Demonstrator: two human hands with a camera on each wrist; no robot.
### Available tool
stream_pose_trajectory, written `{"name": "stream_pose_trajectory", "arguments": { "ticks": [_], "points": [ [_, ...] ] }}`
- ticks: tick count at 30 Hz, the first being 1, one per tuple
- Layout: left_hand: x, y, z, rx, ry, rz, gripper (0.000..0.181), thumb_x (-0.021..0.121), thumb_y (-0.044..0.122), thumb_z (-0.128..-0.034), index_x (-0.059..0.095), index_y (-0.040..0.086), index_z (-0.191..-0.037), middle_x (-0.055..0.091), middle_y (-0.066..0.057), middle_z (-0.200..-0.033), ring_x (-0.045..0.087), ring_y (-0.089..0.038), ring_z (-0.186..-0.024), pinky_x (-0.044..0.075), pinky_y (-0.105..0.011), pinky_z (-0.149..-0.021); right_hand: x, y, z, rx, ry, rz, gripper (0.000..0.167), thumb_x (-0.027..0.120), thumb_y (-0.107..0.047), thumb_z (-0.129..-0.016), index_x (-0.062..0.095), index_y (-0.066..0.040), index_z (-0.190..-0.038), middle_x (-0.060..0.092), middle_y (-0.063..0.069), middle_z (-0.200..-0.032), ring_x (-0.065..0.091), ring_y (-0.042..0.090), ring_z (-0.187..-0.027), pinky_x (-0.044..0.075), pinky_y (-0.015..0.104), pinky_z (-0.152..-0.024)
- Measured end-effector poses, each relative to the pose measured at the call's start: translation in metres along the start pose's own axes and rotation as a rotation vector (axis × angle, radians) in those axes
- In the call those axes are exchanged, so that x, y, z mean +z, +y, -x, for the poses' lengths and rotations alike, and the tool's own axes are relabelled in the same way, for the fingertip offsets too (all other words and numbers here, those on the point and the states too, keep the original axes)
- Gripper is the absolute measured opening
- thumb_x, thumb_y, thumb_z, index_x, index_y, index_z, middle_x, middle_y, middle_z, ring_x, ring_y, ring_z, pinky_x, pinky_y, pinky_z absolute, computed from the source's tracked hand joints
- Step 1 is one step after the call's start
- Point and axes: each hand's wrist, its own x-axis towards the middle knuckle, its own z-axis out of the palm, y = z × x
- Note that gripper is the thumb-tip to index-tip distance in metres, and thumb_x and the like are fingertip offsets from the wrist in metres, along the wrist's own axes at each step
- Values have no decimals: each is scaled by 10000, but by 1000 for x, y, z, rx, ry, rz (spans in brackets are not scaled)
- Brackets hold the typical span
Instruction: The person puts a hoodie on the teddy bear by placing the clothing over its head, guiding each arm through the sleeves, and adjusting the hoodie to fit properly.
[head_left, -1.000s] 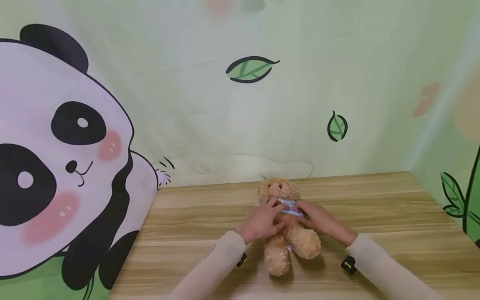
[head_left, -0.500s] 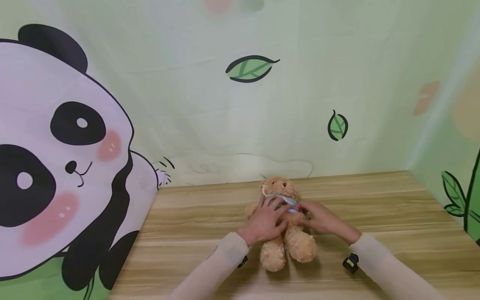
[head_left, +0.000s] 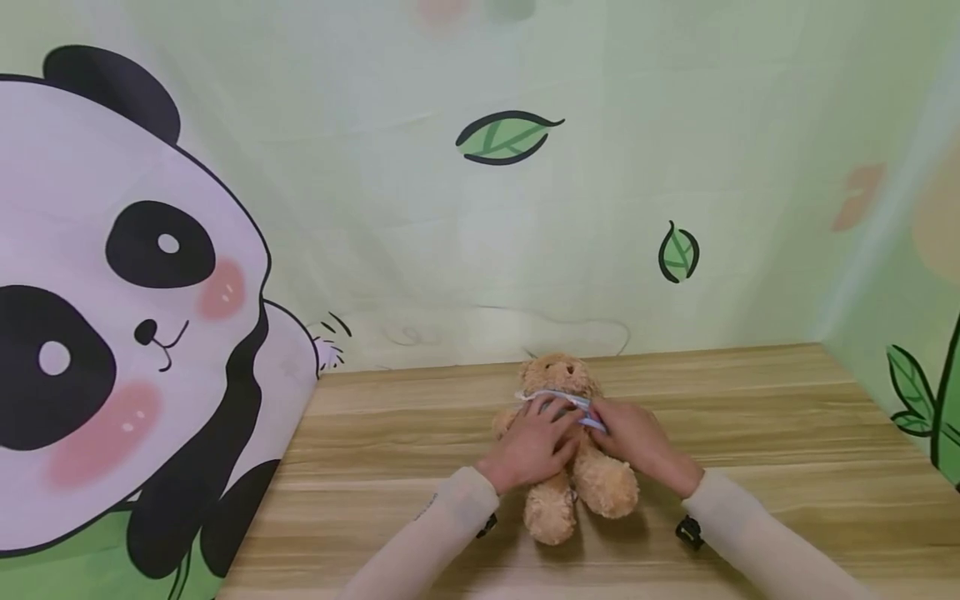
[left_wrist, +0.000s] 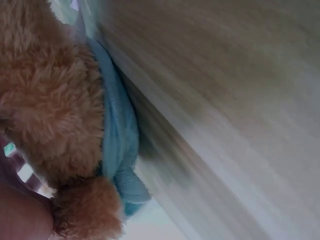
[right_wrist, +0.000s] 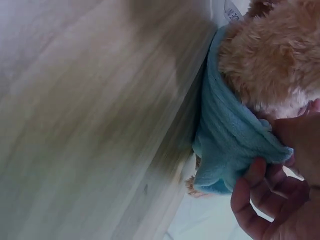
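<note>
Evidently, the step was adjusting the blue cloth (right_wrist: 232, 132) around the teddy bear (head_left: 606, 483), which lay face up on the tabletop (head_left: 375, 450). The left hand (head_left: 528, 442) rested across its chest, fingers extended, ungripped; the right hand (head_left: 637, 437) pinched the cloth's edge. Steady support and a gentle pull seemed required next.

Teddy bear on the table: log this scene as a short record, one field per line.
Toy: light-brown plush teddy bear, lying face up
Surface: wood-grain table
Backdrop: pale green printed sheet with a black-and-white panda
Bear's direction: head toward the sheet, feet toward the near side
Cloth: soft light-blue cloth, across the bear's chest and behind it
Left-hand grip: resting on the bear's front
Right-hand grip: pinching the cloth's edge
</note>
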Motion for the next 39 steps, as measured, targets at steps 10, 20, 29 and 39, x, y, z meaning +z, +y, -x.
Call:
{"name": "stream_pose_trajectory", "arguments": {
  "ticks": [10, 20, 29, 39],
  "points": [
    [0, -3, 6, 7, 24, -13, 463, 366, 419, -1055, 433, 238, -1476, 441, 10, -1472, 366, -198, -1385, 426, -424, -1087, 7, -4, -10, -26, 15, 107, 250, 733, -26, -778, 520, -149, -820, 542, 9, -694, 459, 166, -529, 301, 284, -451],
    [0, -1, 7, -3, 7, -21, 490, 349, 431, -1057, 394, 234, -1504, 441, 13, -1496, 357, -195, -1410, 329, -429, -1167, -9, 13, -4, -78, -83, -96, 226, 723, -107, -865, 505, -145, -820, 467, -50, -768, 410, 80, -655, 342, 230, -588],
    [-10, 2, -4, -36, -23, 19, 380, 480, 472, -1006, 554, 287, -1331, 527, 63, -1369, 471, -186, -1240, 511, -449, -931, 3, 5, -8, 22, -29, 67, 272, 725, -25, -743, 484, -149, -724, 474, -18, -674, 429, 141, -563, 340, 283, -505],
    [-11, 2, -5, -26, -25, 32, 358, 483, 469, -1005, 561, 305, -1314, 540, 79, -1338, 473, -163, -1188, 505, -425, -904, 3, 7, -4, 23, 3, 110, 236, 729, -73, -798, 505, -139, -765, 518, 1, -716, 461, 151, -565, 334, 290, -478]
  ]
}}
